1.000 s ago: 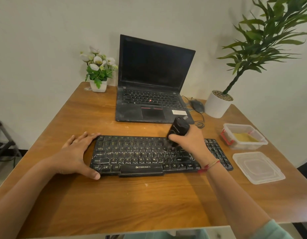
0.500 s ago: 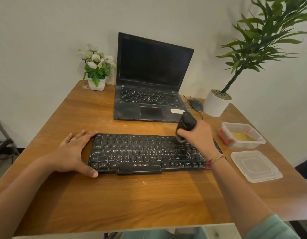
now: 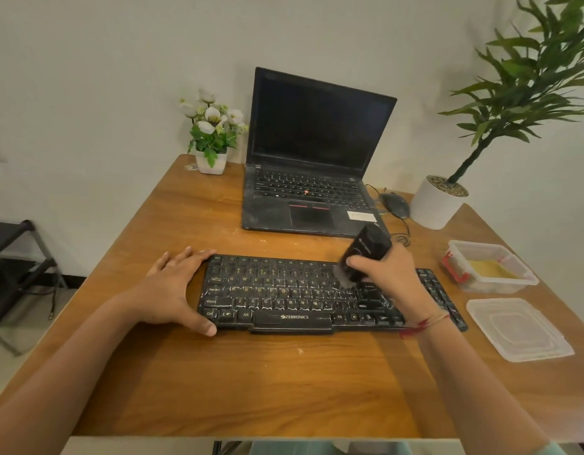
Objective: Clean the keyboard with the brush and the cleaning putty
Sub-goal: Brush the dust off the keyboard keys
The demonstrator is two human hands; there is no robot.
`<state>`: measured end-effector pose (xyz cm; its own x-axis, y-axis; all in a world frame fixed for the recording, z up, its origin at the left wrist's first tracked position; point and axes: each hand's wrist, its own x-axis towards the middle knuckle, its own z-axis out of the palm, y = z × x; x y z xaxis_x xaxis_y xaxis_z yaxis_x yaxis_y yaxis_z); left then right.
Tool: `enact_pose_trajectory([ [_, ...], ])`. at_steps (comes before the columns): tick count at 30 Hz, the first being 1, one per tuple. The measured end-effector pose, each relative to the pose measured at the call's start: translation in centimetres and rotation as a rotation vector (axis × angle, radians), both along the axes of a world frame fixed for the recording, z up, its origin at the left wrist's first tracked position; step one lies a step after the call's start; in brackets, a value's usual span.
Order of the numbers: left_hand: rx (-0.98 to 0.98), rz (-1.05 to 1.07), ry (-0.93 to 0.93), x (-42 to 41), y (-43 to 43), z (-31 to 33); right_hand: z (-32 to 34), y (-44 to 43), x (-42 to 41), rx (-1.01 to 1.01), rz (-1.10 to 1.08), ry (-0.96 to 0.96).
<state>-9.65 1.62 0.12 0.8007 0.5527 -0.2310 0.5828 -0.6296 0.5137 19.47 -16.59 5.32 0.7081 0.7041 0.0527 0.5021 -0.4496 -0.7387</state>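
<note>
A dusty black keyboard (image 3: 284, 293) lies across the middle of the wooden table (image 3: 267, 382). My right hand (image 3: 387, 277) grips a chunky black brush (image 3: 366, 249) tilted toward the left, its bristles down on the upper right keys. My left hand (image 3: 174, 287) rests flat against the keyboard's left end, thumb at the near corner, fingers at the far corner. Yellow cleaning putty (image 3: 490, 269) sits in an open clear container (image 3: 490, 284) at the right.
An open black laptop (image 3: 310, 178) stands behind the keyboard, with a mouse (image 3: 395, 205) and cable beside it. A flower pot (image 3: 211, 162) is at the back left, a large potted plant (image 3: 438, 205) at the back right. The container's lid (image 3: 520, 330) lies near the right edge.
My right hand swept the brush rightward to the keyboard's far right edge, then came back left onto the upper right keys. My left hand stayed on the keyboard's left end.
</note>
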Motion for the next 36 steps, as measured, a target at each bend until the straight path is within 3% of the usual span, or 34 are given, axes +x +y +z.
enact_pose_trajectory([
  [1, 0.007, -0.002, 0.005, 0.0, 0.1, -0.2, 0.2, 0.1, 0.1, 0.045, -0.003, 0.133],
  [2, 0.013, -0.004, 0.004, 0.0, 0.2, -0.3, 0.7, 0.0, 0.3, 0.057, -0.020, 0.130],
  [5, 0.030, -0.013, -0.009, 0.0, 0.4, -0.6, 1.3, -0.7, 2.1, -0.037, -0.161, -0.277],
  [7, 0.039, -0.016, -0.013, 0.0, 0.4, -0.6, 0.9, -1.0, 2.5, -0.099, -0.179, -0.307],
  [8, 0.036, -0.015, -0.019, 0.0, 0.4, -0.5, 0.6, -0.9, 2.5, -0.113, -0.142, -0.237],
  [11, 0.021, -0.011, -0.030, 0.1, 0.0, 0.0, 1.0, -1.0, 2.5, 0.069, -0.037, 0.275],
  [12, 0.021, -0.012, -0.026, 0.1, 0.0, 0.0, 1.5, -1.2, 2.7, 0.112, -0.041, 0.272],
  [15, 0.036, -0.013, -0.027, 0.0, 0.4, -0.3, 2.1, -1.8, 3.9, -0.028, -0.194, -0.212],
  [18, 0.049, -0.018, -0.023, 0.0, 0.6, -0.8, 1.2, -1.3, 2.2, -0.143, -0.097, -0.290],
  [22, 0.038, -0.024, -0.021, 0.0, 0.3, -0.3, 0.7, 0.0, 0.3, 0.015, 0.018, 0.179],
  [24, 0.022, -0.012, -0.024, 0.1, 0.1, 0.1, 0.6, -0.1, 1.5, 0.016, -0.049, 0.081],
  [27, 0.032, -0.010, -0.018, 0.1, 0.0, 0.0, 0.5, -1.4, 4.3, -0.130, -0.180, -0.308],
  [29, 0.050, -0.023, -0.018, 0.0, 0.3, -0.4, 0.5, -1.7, 5.0, -0.148, -0.222, -0.421],
  [31, 0.060, -0.035, -0.022, 0.1, 0.5, -0.5, 0.5, -0.9, 4.2, -0.149, -0.151, -0.325],
  [32, 0.057, -0.039, -0.024, 0.1, 0.4, -0.4, 0.4, -0.3, 3.4, -0.126, -0.077, -0.182],
  [34, 0.043, -0.037, -0.026, 0.1, 0.2, -0.1, 0.6, 0.7, 2.1, 0.047, 0.048, 0.282],
  [36, 0.043, -0.034, -0.025, 0.1, 0.1, 0.0, 1.3, 0.9, 2.6, 0.183, 0.008, 0.418],
])
